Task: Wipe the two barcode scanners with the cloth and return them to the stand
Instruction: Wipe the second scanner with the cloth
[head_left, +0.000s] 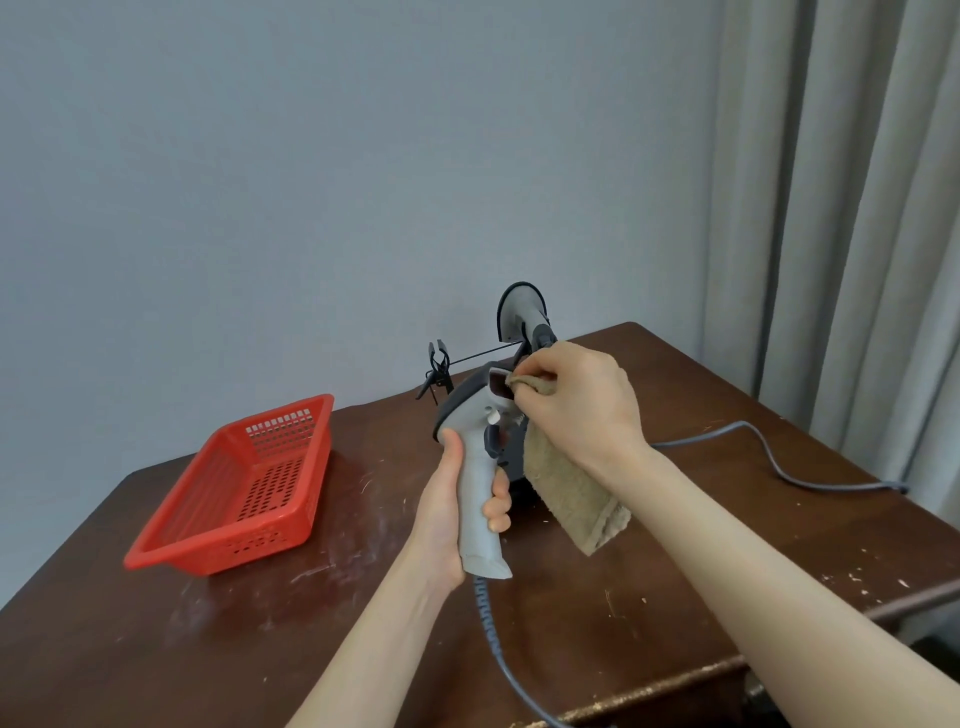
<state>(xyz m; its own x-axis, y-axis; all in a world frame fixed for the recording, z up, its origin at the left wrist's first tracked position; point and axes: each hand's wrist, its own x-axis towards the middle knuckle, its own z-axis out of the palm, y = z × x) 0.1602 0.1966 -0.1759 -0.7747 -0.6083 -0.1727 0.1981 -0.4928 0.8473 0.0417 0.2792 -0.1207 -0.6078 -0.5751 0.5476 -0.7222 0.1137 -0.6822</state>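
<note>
My left hand (447, 525) grips the handle of a light grey barcode scanner (475, 441) and holds it upright above the table, its dark head turned to the right. My right hand (576, 400) pinches a tan cloth (566, 488) and presses a bunched corner against the scanner's window; the remainder of the cloth hangs down. A second scanner (522, 312) with a dark head sits in the black stand (511, 462) behind my hands. The stand's base is mostly hidden by the cloth and the held scanner.
An empty red plastic basket (244, 488) sits on the left of the brown wooden table (727, 545). Grey cables (769, 457) trail to the right and off the front edge. A thin black wire clip arm (441, 364) sticks out left of the stand. Curtains hang at right.
</note>
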